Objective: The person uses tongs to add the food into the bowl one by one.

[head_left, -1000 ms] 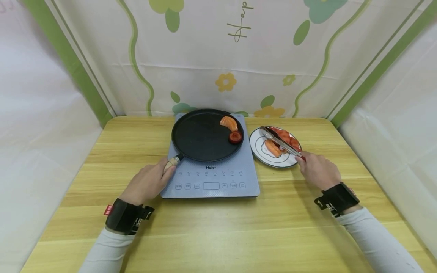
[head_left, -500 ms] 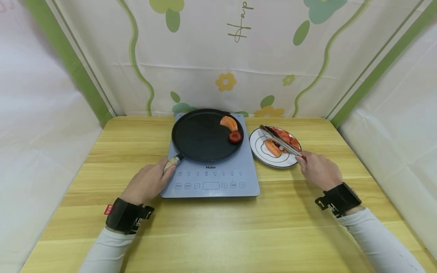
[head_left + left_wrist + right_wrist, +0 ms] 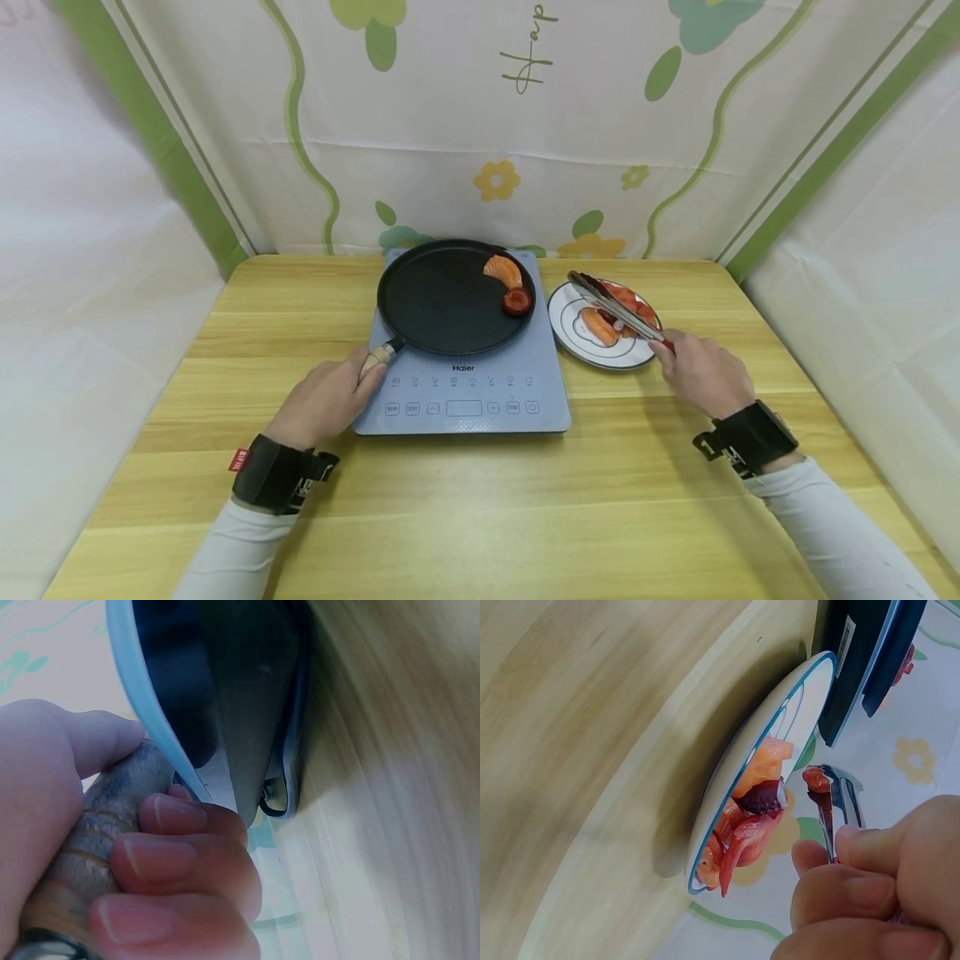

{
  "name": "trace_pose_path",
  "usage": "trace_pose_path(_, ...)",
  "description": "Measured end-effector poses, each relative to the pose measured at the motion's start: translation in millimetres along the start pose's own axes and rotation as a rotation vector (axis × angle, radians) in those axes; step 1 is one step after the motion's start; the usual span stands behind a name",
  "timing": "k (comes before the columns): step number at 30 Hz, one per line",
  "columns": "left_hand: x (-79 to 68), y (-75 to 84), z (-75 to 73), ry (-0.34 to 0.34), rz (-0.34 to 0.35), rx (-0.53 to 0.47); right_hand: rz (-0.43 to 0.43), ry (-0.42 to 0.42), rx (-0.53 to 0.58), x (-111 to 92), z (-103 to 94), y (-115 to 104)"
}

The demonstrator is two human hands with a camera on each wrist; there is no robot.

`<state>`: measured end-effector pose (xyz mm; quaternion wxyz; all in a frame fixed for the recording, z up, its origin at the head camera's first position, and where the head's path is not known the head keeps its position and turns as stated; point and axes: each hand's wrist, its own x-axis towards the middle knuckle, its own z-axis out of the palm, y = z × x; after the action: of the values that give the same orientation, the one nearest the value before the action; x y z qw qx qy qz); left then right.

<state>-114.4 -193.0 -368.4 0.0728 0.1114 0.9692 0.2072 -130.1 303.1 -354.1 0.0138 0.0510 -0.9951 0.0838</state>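
My left hand (image 3: 322,404) grips the wooden handle (image 3: 109,817) of a round black frying pan (image 3: 442,300). On the pan's right side lie an orange salmon slice (image 3: 504,271) and a dark red round piece (image 3: 516,302), close together. With curled fingers my right hand (image 3: 705,375) holds metal tongs (image 3: 630,318) above a white plate (image 3: 564,333). Between the tong tips is a small reddish food piece (image 3: 815,780), clear of the plate in the right wrist view. Orange and red food pieces (image 3: 750,840) and a dark purple piece (image 3: 762,797) lie on the plate.
The pan sits on a light grey induction cooker (image 3: 463,392) with touch buttons at its front. Everything stands on a wooden table (image 3: 480,508). A floral cloth (image 3: 435,108) hangs behind, and white cloth walls flank both sides.
The tongs' tips have risen slightly and shifted a little left over the plate. My right hand has moved slightly to the right. The left hand and the pan stay in place.
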Motion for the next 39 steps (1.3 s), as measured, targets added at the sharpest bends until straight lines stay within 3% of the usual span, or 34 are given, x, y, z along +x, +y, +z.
trace_pose_path(39,-1.0,0.6,-1.0,-0.004,-0.003,0.001,-0.077,0.089,-0.018,-6,-24.9,-32)
